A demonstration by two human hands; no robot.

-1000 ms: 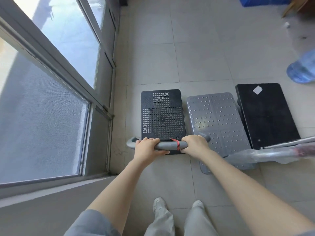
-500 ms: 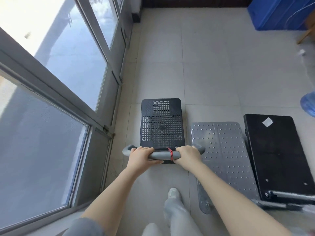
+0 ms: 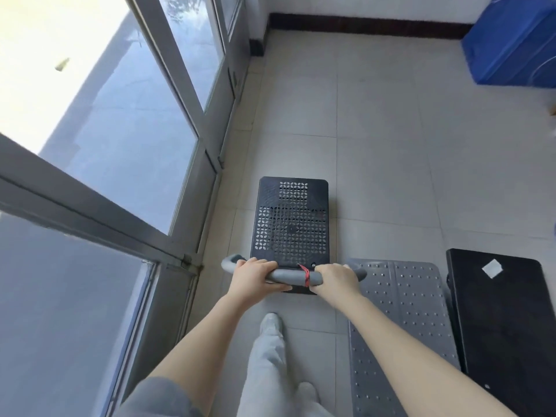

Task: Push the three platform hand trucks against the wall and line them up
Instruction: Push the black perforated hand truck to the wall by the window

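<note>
A black perforated hand truck stands on the tiled floor ahead of me, close to the glass doors. My left hand and my right hand both grip its grey handle, which has a red band tied around it. A grey studded hand truck lies to the right, further back. Beside that is a flat black hand truck with a white sticker. The far wall with a dark baseboard shows at the top.
Glass doors in grey frames run along the left. A blue container stands at the far right corner. Open tiled floor stretches from the black truck to the far wall. My legs and shoes are behind the handle.
The perforated truck has rolled forward past the other two, which now lie behind it to the right. The far wall and blue container have come into view. Both hands stay on the handle.
</note>
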